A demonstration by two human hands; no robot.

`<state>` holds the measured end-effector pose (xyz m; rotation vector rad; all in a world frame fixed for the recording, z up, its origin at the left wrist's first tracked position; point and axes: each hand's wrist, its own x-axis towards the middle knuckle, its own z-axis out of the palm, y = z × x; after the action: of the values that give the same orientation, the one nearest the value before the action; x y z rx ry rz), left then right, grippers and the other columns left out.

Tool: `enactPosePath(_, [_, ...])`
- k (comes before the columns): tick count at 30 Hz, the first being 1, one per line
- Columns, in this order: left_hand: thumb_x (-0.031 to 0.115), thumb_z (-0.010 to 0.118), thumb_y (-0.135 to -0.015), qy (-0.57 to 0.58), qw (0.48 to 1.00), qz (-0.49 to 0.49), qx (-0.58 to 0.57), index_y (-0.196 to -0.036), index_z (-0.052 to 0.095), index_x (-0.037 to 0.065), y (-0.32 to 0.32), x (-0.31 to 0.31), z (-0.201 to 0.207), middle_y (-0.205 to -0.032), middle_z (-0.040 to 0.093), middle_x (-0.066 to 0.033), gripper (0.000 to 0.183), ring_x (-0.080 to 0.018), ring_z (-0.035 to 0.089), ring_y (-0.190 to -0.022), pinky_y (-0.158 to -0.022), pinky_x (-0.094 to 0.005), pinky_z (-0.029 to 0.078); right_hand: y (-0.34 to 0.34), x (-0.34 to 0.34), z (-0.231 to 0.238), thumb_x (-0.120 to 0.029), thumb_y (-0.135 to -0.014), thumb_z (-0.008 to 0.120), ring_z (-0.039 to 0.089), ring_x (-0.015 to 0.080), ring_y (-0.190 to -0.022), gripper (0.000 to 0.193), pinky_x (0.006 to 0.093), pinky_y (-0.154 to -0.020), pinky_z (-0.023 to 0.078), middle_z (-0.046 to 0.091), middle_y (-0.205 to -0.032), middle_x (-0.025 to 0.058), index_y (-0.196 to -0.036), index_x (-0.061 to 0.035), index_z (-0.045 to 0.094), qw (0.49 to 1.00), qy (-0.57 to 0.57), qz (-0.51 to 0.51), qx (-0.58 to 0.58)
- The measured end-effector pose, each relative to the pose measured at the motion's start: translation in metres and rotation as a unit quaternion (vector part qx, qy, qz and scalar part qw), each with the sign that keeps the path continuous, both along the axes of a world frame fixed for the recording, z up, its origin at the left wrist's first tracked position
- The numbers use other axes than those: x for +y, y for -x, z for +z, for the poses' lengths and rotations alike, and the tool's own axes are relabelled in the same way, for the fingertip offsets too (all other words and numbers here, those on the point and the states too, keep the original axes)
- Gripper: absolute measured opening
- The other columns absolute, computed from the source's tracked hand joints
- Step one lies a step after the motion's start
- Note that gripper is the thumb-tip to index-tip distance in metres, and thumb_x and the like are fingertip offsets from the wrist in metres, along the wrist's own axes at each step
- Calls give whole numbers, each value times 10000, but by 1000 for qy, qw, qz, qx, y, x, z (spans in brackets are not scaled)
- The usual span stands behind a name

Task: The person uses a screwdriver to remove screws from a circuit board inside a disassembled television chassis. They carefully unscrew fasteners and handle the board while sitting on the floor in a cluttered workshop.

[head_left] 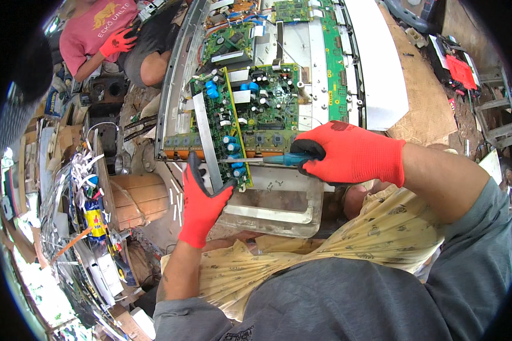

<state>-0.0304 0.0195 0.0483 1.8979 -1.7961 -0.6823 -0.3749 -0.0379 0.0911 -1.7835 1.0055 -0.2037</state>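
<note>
My right hand, in a red glove with dark fingertips, is closed around the blue handle of a screwdriver. Its metal shaft points left, across the lower end of a loose green circuit board. That board lies tilted over other boards and carries a silver metal strip and blue-topped capacitors. Gloved the same way, my left hand grips the board's lower left end between thumb and fingers. Under it is an opened flat-screen panel with a larger green board fixed inside.
A co-worker's red-gloved hand rests near their knee at the upper left. A wooden stool-like block and piled scrap strips stand left. Cardboard lies to the right, with a red plastic piece beyond. A clear plastic tray sits before me.
</note>
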Motion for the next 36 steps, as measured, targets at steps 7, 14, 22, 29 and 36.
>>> enactPosePath(7, [143, 869, -769, -64, 971, -13, 228, -1540, 322, -1, -8, -10, -22, -1431, 497, -137, 957, -226, 536, -1289, -1063, -373, 477, -16, 11, -18, -301, -901, 618, 688, 408, -956, 325, 474, -838, 545, 710, -981, 227, -1034, -10, 679, 999, 48, 4, 13])
enactPosePath(14, [154, 863, -799, -87, 955, 28, 283, -1438, 466, -1, -19, -21, -28, -1311, 546, -110, 768, -184, 567, -1157, -958, -332, 508, -35, 26, -20, -276, -924, 598, 686, 414, -923, 296, 483, -815, 540, 698, -955, 236, -997, 7, 645, 997, 65, -27, 18])
enactPosePath(22, [98, 804, -834, -34, 967, 10, 251, -1397, 482, -1, -29, -20, -49, -1227, 552, -93, 657, -169, 564, -1066, -904, -327, 509, -50, 47, -21, -262, -948, 576, 678, 415, -894, 266, 497, -800, 530, 683, -928, 234, -1006, -8, 626, 996, -55, -66, -35])
enactPosePath(29, [107, 819, -828, -39, 969, 19, 245, -1397, 481, -2, -27, -21, -44, -1244, 553, -88, 670, -159, 561, -1093, -923, -307, 502, -44, 31, -18, -268, -944, 588, 684, 405, -917, 270, 478, -806, 537, 693, -945, 232, -1014, -17, 660, 995, -89, -47, -15])
enactPosePath(36, [92, 841, -817, -61, 963, 45, 259, -1398, 481, -1, -16, -25, -34, -1219, 582, -82, 691, -145, 591, -1043, -891, -289, 523, -41, 29, -17, -240, -929, 613, 682, 403, -881, 230, 486, -774, 539, 691, -935, 202, -1029, -36, 652, 999, 33, -28, 6])
